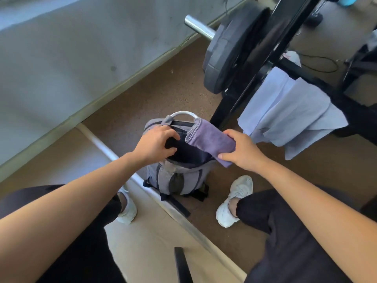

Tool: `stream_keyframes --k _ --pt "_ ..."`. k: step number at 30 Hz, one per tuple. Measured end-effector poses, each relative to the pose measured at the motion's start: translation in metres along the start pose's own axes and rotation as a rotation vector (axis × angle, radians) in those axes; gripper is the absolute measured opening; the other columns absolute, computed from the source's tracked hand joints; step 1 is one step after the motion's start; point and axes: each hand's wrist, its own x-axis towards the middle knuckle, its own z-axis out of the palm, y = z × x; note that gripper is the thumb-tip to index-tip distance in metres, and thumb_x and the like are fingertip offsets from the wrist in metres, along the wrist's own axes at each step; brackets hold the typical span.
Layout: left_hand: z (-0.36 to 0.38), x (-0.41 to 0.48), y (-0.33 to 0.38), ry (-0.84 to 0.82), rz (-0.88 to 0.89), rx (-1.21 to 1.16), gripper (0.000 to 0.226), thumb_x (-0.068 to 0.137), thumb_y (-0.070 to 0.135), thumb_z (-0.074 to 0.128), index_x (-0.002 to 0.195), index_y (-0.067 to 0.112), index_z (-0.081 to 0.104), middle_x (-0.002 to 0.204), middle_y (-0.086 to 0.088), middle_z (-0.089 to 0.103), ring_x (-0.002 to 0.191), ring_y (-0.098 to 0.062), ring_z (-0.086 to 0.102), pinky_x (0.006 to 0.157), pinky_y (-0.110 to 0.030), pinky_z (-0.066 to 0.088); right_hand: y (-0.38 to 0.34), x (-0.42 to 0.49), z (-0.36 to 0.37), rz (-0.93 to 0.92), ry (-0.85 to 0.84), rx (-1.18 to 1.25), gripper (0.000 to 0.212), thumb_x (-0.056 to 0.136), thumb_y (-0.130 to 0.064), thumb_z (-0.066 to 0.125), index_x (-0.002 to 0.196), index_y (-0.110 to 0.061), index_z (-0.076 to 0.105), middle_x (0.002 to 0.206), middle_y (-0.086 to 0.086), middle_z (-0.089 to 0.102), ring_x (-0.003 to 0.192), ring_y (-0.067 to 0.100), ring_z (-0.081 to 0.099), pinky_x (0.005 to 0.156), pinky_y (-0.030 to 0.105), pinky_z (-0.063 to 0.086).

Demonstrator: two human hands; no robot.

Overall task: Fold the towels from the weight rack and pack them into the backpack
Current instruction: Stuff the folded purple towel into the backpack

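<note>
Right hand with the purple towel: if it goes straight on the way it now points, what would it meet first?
Probably the open mouth of the backpack: the right hand points the purple towel leftward over it. Beyond lies the left hand gripping the rim; depth is unclear.

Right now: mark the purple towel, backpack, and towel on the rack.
purple towel [210, 137], head view, middle of fold.
backpack [163, 177], head view, grey front panel.
pale blue towel [285, 111], head view, middle of drape.
</note>
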Motion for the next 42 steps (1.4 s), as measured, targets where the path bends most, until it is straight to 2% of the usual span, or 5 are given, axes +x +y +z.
stream_keyframes --k 9,13,25,35,42 --pt "0.037 -0.013 -0.024 -0.015 -0.047 0.046 0.108 0.059 0.069 0.072 0.152 0.023 0.041 0.152 -0.001 0.049 0.139 -0.027 0.044 0.113 -0.049 0.041 -0.019 0.062 0.028 0.011 0.026 0.172 0.038 0.087 -0.012 0.077 0.115 -0.022 0.055 0.094 -0.020 0.056 0.081 -0.004 0.061 0.059 0.000 0.046" --pt "0.055 -0.025 -0.033 0.051 -0.051 -0.069 0.124 0.057 0.069 0.082 0.156 0.013 0.034 0.155 -0.006 0.045 0.144 -0.029 0.041 0.118 -0.047 0.036 -0.013 0.070 0.062 -0.048 0.032 0.226 0.036 0.083 -0.014 0.080 0.110 -0.017 0.057 0.098 -0.012 0.063 0.086 -0.012 0.061 0.069 0.007 0.050" --pt "0.064 -0.043 -0.025 0.058 -0.015 -0.072 0.140 0.055 0.071 0.083 0.161 0.006 0.020 0.165 -0.019 0.021 0.154 -0.037 0.020 0.126 -0.049 0.023 0.044 0.051 0.144 0.052 -0.281 -0.344 0.035 0.087 -0.018 0.071 0.113 -0.021 0.047 0.108 0.006 0.064 0.096 0.031 0.064 0.084 0.049 0.055" --pt "0.064 -0.048 -0.030 0.006 0.002 -0.061 0.143 0.060 0.080 0.079 0.163 0.005 0.014 0.168 -0.017 0.016 0.155 -0.035 0.018 0.126 -0.049 0.023 0.071 0.084 0.192 0.063 -0.292 -0.603 0.057 0.084 -0.004 0.068 0.132 -0.017 0.041 0.129 0.010 0.055 0.124 0.037 0.052 0.098 0.055 0.048" --pt "0.064 -0.043 -0.034 -0.029 -0.001 -0.090 0.150 0.056 0.087 0.076 0.164 0.008 0.008 0.171 -0.015 0.009 0.157 -0.034 0.014 0.126 -0.048 0.021 0.099 0.106 0.218 0.151 -0.529 -0.657 0.073 0.092 -0.026 0.064 0.151 -0.019 0.022 0.152 0.012 0.030 0.138 0.040 0.031 0.110 0.055 0.035"
